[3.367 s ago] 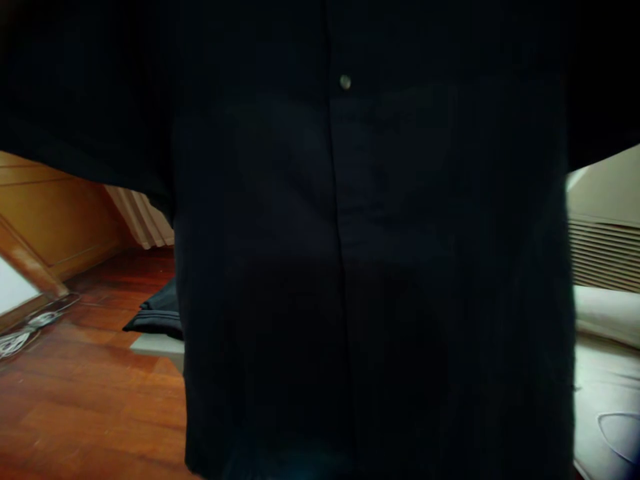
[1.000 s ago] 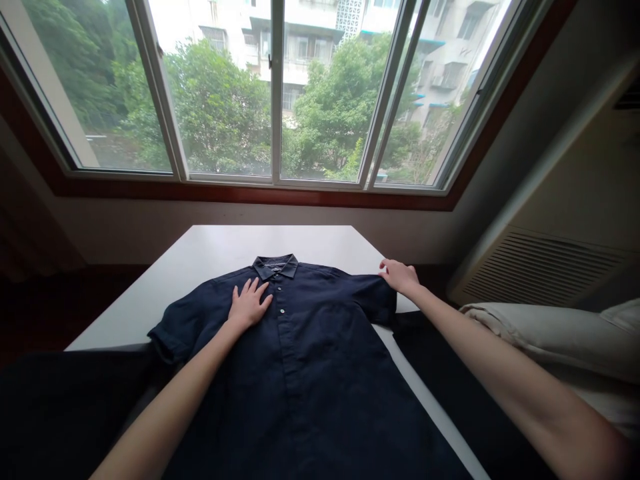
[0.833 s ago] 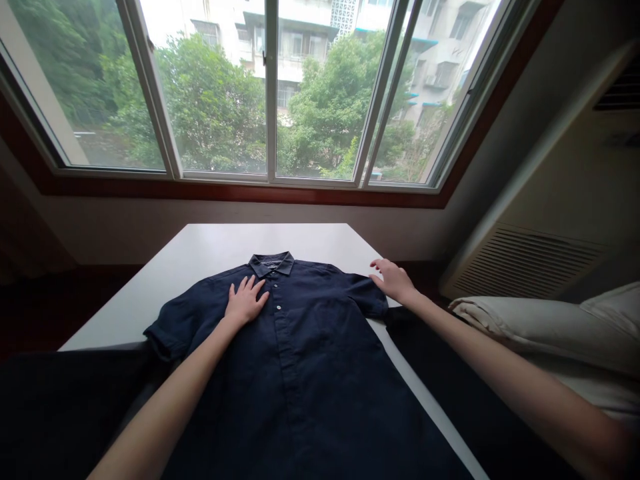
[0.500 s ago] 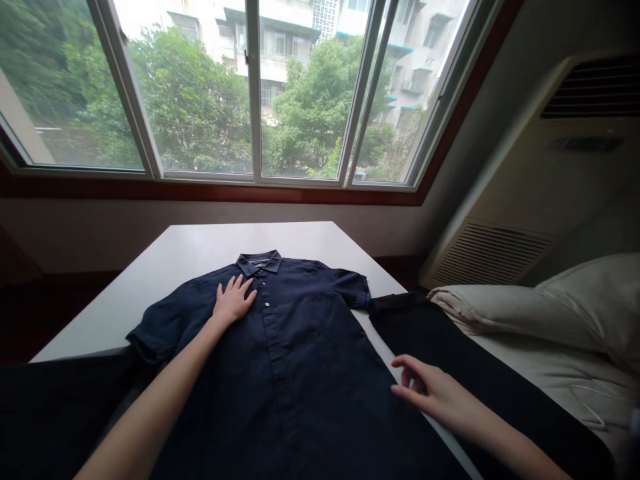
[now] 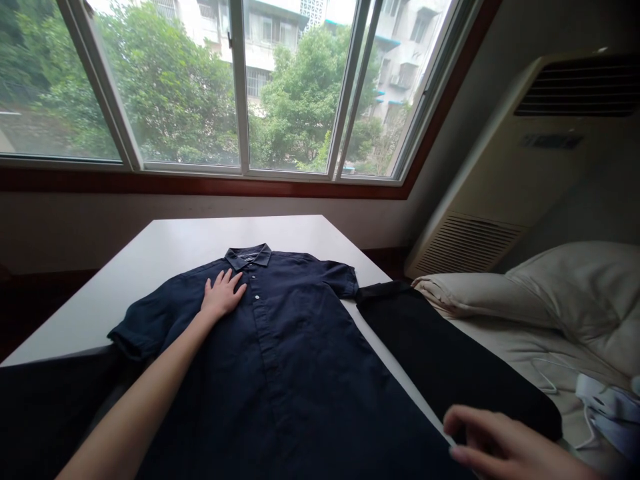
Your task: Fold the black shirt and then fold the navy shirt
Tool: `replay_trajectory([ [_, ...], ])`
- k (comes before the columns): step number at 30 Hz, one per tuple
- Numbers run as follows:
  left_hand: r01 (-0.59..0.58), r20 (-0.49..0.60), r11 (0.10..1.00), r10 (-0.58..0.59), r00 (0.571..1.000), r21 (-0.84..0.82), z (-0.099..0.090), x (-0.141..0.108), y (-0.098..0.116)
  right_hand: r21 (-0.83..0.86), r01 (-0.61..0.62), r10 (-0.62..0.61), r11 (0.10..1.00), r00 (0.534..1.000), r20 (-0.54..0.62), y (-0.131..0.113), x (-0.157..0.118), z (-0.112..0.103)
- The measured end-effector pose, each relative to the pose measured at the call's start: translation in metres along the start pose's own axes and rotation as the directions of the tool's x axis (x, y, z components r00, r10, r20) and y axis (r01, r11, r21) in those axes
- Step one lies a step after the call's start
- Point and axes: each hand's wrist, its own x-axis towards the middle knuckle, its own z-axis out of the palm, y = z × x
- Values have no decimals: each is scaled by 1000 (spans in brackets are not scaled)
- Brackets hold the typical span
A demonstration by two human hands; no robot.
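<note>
Left hand (image 5: 221, 296): fingers spread on navy woven short-sleeved shirt (image 5: 305, 340); right hand (image 5: 505, 441): half-curled, empty; sliding left palm could crease shirt.

Beyond the shirt's (image 5: 310, 353) collar, the white table (image 5: 240, 230) offers a bare strip. More bare tabletop lies left of the shirt's upper part. Right of the shirt, only a narrow gap remains; black cloth (image 5: 445, 347) lies along its far side.

Shirt (image 5: 300, 347) navy — table (image 5: 200, 233) white — trousers (image 5: 440, 347) seemingly plain black.
</note>
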Motion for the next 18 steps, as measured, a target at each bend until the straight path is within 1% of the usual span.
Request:
replay_trajectory([
  [1,1,1,1000,-1,1000,-3,0,0,0,1,23,-23,1000,999,39,-14,8,-16],
  [2,2,2,1000,-2,1000,-6,0,0,0,-25,88,-87,996,996,16,-29,19,-32],
  [4,1,2,1000,-1,1000,-13,0,0,-1,-99,222,-230,970,971,-66,-57,56,-61],
  [5,-1,0,1000,1,1000,-16,1,0,-1,-145,251,-268,957,956,-118,-70,81,-74],
  [6,-2,-3,1000,2,1000,-18,1,0,-1,-180,254,-283,950,947,-155,-80,108,-85],
  [8,-2,-9,1000,2,1000,-17,1,0,-1,-232,192,-248,954,939,-240,-98,165,-100],
  [10,0,-13,1000,0,1000,-13,1,0,0,-297,66,-169,953,926,-339,-114,218,-108],
  [11,1,-13,1000,-1,1000,-11,1,0,0,-312,30,-150,950,918,-368,-121,240,-109],
  [13,3,-12,1000,-3,1000,-8,0,0,0,-333,-25,-124,942,900,-417,-133,274,-108],
  [15,2,-13,1000,-2,1000,-9,0,0,1,-347,-48,-120,937,886,-449,-143,295,-105],
  [18,-6,-17,1000,6,1000,-16,-1,0,1,-370,-57,-140,927,864,-483,-149,314,-96],
])
